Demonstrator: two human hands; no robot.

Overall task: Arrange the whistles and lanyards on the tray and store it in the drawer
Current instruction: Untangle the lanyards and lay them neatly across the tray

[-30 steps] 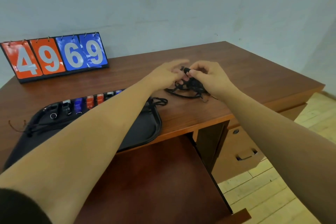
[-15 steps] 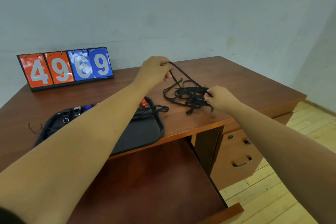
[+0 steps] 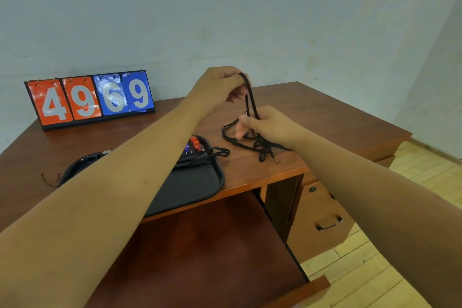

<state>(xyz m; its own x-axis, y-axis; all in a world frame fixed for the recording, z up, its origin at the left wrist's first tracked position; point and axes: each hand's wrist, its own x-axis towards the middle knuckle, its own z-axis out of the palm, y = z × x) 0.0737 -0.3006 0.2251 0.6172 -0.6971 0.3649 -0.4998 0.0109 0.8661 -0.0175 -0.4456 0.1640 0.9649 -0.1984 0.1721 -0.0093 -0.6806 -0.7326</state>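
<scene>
On the worktop (image 3: 312, 117), at three o'clock of the black tray (image 3: 200, 182), a tangle of thin black lanyards (image 3: 262, 147) is being teased apart, I judge. The left hand (image 3: 220, 82) pinches one loop of them aloft and the right hand (image 3: 265, 122) grips it lower. Next, free it and lay it by the whistles (image 3: 195, 142) at the tray's one o'clock.

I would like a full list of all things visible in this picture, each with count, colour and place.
desk: one, brown, against wall
scoreboard: one, orange and blue, back left of desk
tray: one, black, front left of desk
whistles: two visible, red and purple, on tray
lanyards: tangle, count unclear, black, on desk right of tray
drawer: one open, brown, under desk
side drawer: one shut, brown, right of open drawer
left hand: one, pinches raised lanyard loop
right hand: one, grips same loop lower
</scene>
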